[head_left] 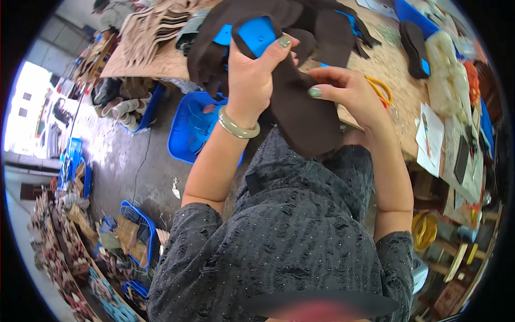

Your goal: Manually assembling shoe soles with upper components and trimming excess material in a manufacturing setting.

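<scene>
My left hand (252,75) is closed around the heel end of a dark brown shoe insole (306,115) with a blue heel patch (258,36). Its thumb lies along the patch's edge, and a pale bangle circles the wrist. The insole's broad end hangs down toward my lap. My right hand (348,94) is at the insole's right edge, thumb and index finger apart, the thumb tip over the brown surface; its other fingers are partly hidden. Behind the hands, more dark brown insoles (332,40) with blue patches lie heaped on the worktable (383,67).
Yellow-handled scissors (380,88) lie right of my right hand. Farther right are another insole (413,48) and a paper sheet with a pen (429,137). Tan strips (153,29) cover the table's far left. A blue bin (179,131) with blue pieces stands on the floor below.
</scene>
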A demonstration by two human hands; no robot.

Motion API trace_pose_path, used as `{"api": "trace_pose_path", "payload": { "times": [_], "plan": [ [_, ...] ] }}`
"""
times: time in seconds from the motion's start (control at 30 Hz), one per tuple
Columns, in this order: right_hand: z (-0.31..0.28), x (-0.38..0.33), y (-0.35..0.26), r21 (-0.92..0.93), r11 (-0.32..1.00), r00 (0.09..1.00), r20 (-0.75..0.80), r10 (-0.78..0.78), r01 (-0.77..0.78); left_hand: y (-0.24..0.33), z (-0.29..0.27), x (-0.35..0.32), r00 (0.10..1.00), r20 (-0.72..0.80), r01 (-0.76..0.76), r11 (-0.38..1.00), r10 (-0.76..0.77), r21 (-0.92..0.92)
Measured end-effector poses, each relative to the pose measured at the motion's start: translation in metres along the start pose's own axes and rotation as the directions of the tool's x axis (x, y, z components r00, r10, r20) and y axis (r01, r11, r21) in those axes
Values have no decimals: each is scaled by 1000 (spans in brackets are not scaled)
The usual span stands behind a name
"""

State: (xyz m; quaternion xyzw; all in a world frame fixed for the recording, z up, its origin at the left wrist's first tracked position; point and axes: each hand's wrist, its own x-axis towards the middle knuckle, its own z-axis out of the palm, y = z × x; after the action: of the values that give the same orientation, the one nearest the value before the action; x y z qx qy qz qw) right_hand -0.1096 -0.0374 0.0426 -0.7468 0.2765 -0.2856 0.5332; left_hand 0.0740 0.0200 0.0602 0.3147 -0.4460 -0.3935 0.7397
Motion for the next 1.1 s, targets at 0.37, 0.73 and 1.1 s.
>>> {"api": "trace_pose_path", "payload": {
  "times": [0.37, 0.73, 1.1],
  "plan": [
    [9, -10, 23, 172, 982, 997, 36, 70, -75, -13, 5, -19, 996, 88, -16, 997, 9, 78],
    [25, -19, 68, 714, 581, 891, 452, 45, -392, -35, -4, -22, 944, 321, 92, 995, -75, -39],
    [24, -46, 46, 641, 707, 939, 329, 98, -299, -34, 4, -31, 908, 412, 182, 958, -79, -219]
  ]
}}
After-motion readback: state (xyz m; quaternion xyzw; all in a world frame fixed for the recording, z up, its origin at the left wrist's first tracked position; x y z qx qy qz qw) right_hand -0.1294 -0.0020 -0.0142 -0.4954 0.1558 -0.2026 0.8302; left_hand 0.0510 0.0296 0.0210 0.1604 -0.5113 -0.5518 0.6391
